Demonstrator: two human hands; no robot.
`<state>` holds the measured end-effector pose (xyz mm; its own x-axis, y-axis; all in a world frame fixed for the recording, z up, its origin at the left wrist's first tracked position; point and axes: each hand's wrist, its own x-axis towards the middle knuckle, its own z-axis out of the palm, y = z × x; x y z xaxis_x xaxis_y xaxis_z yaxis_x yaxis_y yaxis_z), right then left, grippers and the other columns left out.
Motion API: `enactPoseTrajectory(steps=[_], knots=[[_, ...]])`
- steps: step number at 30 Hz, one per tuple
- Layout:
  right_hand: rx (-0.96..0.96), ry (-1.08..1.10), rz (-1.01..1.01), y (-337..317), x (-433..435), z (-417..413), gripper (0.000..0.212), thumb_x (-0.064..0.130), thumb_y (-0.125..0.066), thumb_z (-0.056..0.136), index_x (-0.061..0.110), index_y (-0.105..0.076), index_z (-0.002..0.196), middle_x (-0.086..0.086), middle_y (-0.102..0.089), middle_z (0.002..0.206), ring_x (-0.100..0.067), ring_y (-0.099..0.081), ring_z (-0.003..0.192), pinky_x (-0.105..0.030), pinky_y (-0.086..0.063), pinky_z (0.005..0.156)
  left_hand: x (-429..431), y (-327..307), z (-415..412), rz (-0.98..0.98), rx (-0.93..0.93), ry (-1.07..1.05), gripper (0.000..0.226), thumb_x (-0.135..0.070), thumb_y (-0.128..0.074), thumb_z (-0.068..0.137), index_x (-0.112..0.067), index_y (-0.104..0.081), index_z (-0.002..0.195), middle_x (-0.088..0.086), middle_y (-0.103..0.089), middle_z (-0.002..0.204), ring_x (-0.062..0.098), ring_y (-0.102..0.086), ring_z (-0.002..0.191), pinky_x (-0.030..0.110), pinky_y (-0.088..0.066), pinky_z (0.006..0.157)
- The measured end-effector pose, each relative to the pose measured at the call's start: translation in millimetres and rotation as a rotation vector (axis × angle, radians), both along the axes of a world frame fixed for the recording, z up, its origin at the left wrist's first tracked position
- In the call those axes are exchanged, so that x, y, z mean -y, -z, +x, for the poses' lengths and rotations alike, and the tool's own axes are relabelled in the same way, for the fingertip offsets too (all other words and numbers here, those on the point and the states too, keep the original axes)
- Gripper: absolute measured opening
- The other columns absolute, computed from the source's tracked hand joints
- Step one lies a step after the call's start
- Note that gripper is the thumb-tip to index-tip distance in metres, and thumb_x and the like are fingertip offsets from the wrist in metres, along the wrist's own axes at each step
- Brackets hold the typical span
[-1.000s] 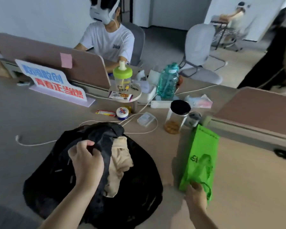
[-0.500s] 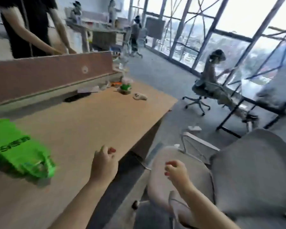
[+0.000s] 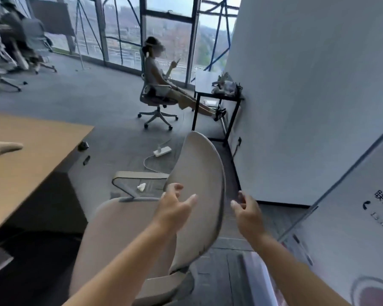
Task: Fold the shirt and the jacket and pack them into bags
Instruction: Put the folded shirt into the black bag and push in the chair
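Note:
No shirt, jacket or bag is in view. My left hand (image 3: 175, 206) hovers in front of the backrest of a light grey office chair (image 3: 199, 173), fingers spread and holding nothing. My right hand (image 3: 247, 209) is just right of the backrest's edge, fingers apart and empty. Both arms reach forward over the chair's seat.
The wooden desk (image 3: 31, 155) lies to my left, its corner near the chair's armrest (image 3: 139, 175). A white power strip (image 3: 161, 151) and cable lie on the floor. A person sits in a chair (image 3: 157, 100) by the window. A white wall (image 3: 307, 107) stands right.
The view has swung right, away from the desk. The black jacket and the green bag have left the view. Both hands let go and now reach toward the chair's backrest.

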<state>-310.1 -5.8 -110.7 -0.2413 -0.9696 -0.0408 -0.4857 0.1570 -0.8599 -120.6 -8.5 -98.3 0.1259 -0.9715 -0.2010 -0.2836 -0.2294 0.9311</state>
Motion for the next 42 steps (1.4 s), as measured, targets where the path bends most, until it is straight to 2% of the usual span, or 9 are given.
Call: enactPoseTrajectory(steps=[5, 9, 13, 19, 23, 25, 33, 38, 42], knots=[[0.490, -0.438, 0.226, 4.7, 51.7, -29.1, 0.060, -0.012, -0.048, 0.078, 0.009, -0.048, 0.134, 0.000, -0.057, 0.129, -0.010, -0.052, 0.123, -0.012, -0.047, 0.089, 112.3, -16.3, -114.0, 0.178, -0.149, -0.052, 0.072, -0.047, -0.059, 0.083, -0.012, -0.032, 0.141, 0.011, -0.049, 0.136, 0.029, -0.052, 0.119, 0.038, -0.043, 0.100], [0.549, -0.496, 0.284, 17.8, 57.7, -56.5, 0.060, -0.009, -0.049, 0.057, 0.009, -0.067, 0.112, -0.002, -0.073, 0.107, -0.013, -0.069, 0.094, -0.015, -0.053, 0.073, 134.8, 5.4, -131.3, 0.350, 0.187, -0.008, 0.054, -0.015, -0.052, 0.084, -0.004, -0.035, 0.134, 0.017, -0.048, 0.134, 0.033, -0.052, 0.118, 0.034, -0.044, 0.085], [0.307, -0.516, 0.210, 22.0, 61.1, -77.6, 0.050, -0.024, -0.044, 0.070, 0.013, -0.076, 0.077, -0.006, -0.076, 0.081, -0.016, -0.070, 0.078, -0.018, -0.052, 0.068, 119.2, 10.4, -119.0, 0.295, 0.342, 0.210, 0.006, -0.009, -0.049, 0.083, -0.005, -0.052, 0.085, 0.006, -0.054, 0.090, 0.026, -0.054, 0.087, 0.025, -0.042, 0.065], [-0.029, -0.384, -0.038, -0.9, 83.9, -76.1, 0.051, -0.022, -0.043, 0.078, 0.015, -0.061, 0.107, -0.008, -0.064, 0.111, -0.017, -0.059, 0.089, -0.007, -0.046, 0.064, 52.2, 24.7, -73.2, 0.259, 0.306, 0.428, 0.031, -0.008, -0.043, 0.076, -0.007, -0.054, 0.106, 0.009, -0.056, 0.093, 0.028, -0.059, 0.090, 0.033, -0.045, 0.069], [-0.875, -0.706, -0.305, -16.1, 95.6, -41.8, 0.082, -0.012, -0.053, 0.066, 0.029, -0.047, 0.137, 0.016, -0.038, 0.143, -0.015, -0.027, 0.141, -0.038, -0.019, 0.116, -21.0, 18.3, -17.4, 0.307, 0.468, 0.424, 0.014, -0.020, -0.051, 0.076, -0.013, -0.062, 0.081, 0.002, -0.057, 0.071, 0.022, -0.054, 0.069, 0.027, -0.041, 0.059], [-1.057, -0.891, -0.132, -13.3, 79.7, -8.3, 0.057, 0.009, -0.062, 0.072, 0.036, -0.061, 0.122, 0.016, -0.053, 0.136, -0.015, -0.034, 0.139, -0.040, -0.012, 0.117, -55.8, 14.4, 13.9, 0.301, 0.744, 0.306, 0.019, -0.030, -0.056, 0.079, -0.012, -0.065, 0.076, 0.003, -0.063, 0.072, 0.026, -0.061, 0.075, 0.028, -0.045, 0.062], [-0.929, -0.763, -0.268, 16.2, -49.4, 49.0, 0.016, 0.010, -0.072, 0.044, 0.021, -0.069, 0.055, -0.002, -0.069, 0.056, -0.026, -0.068, 0.061, -0.029, -0.047, 0.064, -172.8, 28.4, 84.3, 0.207, 1.040, 0.027, 0.033, -0.035, -0.059, 0.085, -0.012, -0.063, 0.109, 0.012, -0.066, 0.115, 0.029, -0.063, 0.106, 0.034, -0.050, 0.086], [-1.008, -0.791, -0.212, -3.7, -68.3, 50.0, 0.014, 0.017, -0.060, 0.062, 0.029, -0.068, 0.065, 0.003, -0.074, 0.079, -0.020, -0.067, 0.086, -0.030, -0.041, 0.075, -228.0, 21.8, 68.2, 0.069, 0.878, -0.122, 0.052, -0.066, -0.065, 0.071, -0.016, -0.061, 0.086, 0.006, -0.068, 0.092, 0.025, -0.062, 0.086, 0.030, -0.042, 0.069], [-1.003, -0.887, -0.221, -11.7, -84.1, 55.1, 0.017, 0.016, -0.058, 0.061, 0.031, -0.056, 0.054, 0.002, -0.072, 0.075, -0.021, -0.066, 0.085, -0.028, -0.036, 0.069, -274.3, 34.3, 53.2, -0.086, 0.927, -0.362, 0.070, -0.084, -0.014, 0.073, -0.022, -0.045, 0.065, -0.002, -0.060, 0.067, 0.017, -0.055, 0.062, 0.027, -0.027, 0.053]])
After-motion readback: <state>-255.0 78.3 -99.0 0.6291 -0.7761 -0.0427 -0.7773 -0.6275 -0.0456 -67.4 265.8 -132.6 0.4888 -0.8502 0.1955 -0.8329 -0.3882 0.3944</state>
